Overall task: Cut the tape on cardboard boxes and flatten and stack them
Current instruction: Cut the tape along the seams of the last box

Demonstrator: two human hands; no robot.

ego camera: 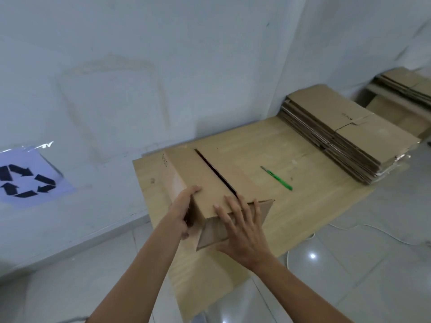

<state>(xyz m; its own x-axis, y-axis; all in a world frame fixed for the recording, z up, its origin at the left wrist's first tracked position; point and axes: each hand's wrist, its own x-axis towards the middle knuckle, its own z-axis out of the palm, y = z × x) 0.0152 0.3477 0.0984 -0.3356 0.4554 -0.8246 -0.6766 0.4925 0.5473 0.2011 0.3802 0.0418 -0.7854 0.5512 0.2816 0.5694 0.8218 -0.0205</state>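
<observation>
On table (303,206), hands (183,212) (242,231) on opened cardboard box (203,178)

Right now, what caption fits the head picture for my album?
Left hand grips a cardboard box, right hand rests on it; green cutter lies nearby.

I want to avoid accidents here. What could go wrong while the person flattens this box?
1. The cutter lies loose on the table, just right of the box. A swinging flap or the right hand could hit it, and its blade may be out.
2. The box sits close to the table's left edge, where the left hand grips it. A hard push could slide it off.
</observation>
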